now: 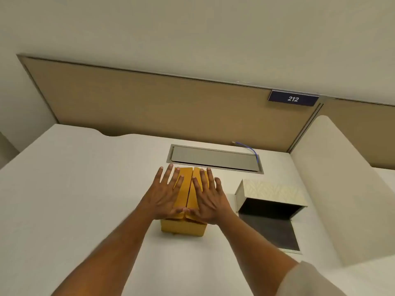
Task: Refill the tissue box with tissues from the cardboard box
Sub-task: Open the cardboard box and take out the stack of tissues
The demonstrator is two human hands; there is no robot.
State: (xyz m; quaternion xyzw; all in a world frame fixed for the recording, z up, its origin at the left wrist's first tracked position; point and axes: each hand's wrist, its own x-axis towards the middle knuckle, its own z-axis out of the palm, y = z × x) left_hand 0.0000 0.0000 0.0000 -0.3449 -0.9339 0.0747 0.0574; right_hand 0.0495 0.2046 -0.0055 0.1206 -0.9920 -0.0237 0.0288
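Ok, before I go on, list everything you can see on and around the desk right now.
cardboard box: one, yellow-brown, desk centre, top flaps down
tissue box: one, cream patterned, right of the cardboard box, open side facing the camera, dark inside
desk: one, white
cable hatch: one, grey, set into the desk behind the boxes
cable: one, blue, at the hatch's right end
partition panel: tan, behind the desk
number plate: one, dark blue, reads 212
left hand: flat on left flap
right hand: flat on right flap
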